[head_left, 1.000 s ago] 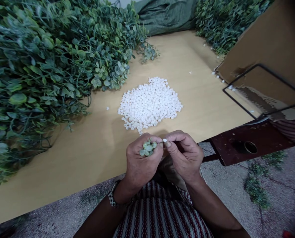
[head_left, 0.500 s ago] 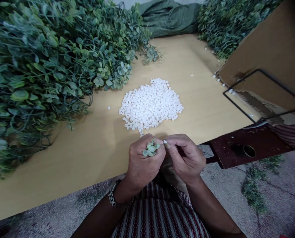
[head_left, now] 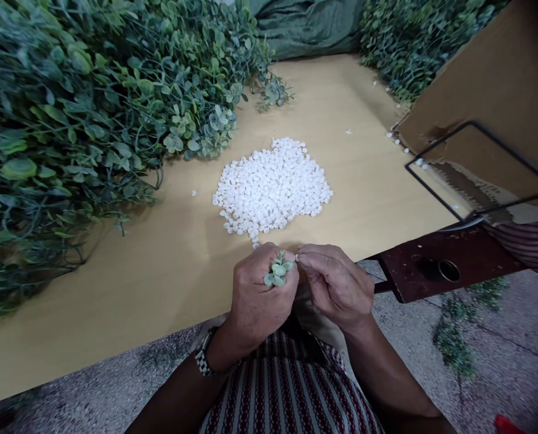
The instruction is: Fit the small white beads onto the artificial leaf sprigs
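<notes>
My left hand (head_left: 262, 298) is closed around an artificial leaf sprig (head_left: 278, 271), whose small green leaves poke out above the thumb and fingers. Its stem is hidden inside the fist. Beside it, my right hand (head_left: 339, 283) pinches a tiny white plastic piece (head_left: 297, 257) between thumb and forefinger, right against the left fingertips. Whether the piece sits on the stem's end I cannot tell. Just beyond both hands a pile of small white plastic pieces (head_left: 273, 187) is spread on the tan table (head_left: 160, 289).
Heaped artificial foliage (head_left: 115, 90) covers the table's left side, with more foliage (head_left: 414, 42) at the back right. A green cloth (head_left: 309, 27) lies at the far end. At right stand a cardboard sheet (head_left: 472, 90), a black wire frame (head_left: 513, 154) and a dark red stool (head_left: 436, 265).
My right hand has moved slightly left, bringing the white piece up against the left fingertips. The left hand keeps its hold on the sprig. The view has shifted a little.
</notes>
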Demonstrator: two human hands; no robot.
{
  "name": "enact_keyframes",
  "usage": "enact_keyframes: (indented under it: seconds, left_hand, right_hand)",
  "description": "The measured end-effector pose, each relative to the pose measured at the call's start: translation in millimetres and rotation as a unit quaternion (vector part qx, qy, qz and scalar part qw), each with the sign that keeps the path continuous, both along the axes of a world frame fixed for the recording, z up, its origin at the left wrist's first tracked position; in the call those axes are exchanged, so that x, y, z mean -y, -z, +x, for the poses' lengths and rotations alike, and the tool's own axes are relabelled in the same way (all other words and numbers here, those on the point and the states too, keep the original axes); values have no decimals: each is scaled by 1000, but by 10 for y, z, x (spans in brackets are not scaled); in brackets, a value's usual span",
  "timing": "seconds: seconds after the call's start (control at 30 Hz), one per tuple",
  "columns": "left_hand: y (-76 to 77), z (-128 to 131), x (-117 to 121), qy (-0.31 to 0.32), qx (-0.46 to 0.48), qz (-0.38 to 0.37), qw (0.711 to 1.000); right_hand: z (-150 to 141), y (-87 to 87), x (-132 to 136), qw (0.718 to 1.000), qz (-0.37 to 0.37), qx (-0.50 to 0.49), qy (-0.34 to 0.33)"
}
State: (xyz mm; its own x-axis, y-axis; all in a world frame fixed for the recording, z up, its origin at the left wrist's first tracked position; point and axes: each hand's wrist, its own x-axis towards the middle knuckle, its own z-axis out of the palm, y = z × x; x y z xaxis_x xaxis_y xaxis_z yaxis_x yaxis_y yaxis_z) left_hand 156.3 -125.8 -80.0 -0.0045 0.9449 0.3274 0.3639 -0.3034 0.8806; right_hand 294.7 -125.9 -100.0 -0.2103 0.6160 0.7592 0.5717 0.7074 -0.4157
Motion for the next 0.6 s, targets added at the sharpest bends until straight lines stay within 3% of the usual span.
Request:
enact_keyframes:
  seconds: [0.2, 0.4, 0.5, 0.6]
  left_hand:
    - [-2, -14, -4, -3, -17, 1, 1000]
    - [-46, -35, 2, 8, 21, -58, 998]
    - [-97, -47, 1, 26, 68, -98, 993]
    - [-144, -69, 4, 85, 103, -116, 984]
  right_hand:
    - [11, -34, -25, 999, -29, 8, -39]
    - [-19, 15, -28, 999, -21, -29, -31]
    - [32, -4, -20, 994, -68, -71, -46]
    - [117, -70, -19, 987, -127, -78, -59]
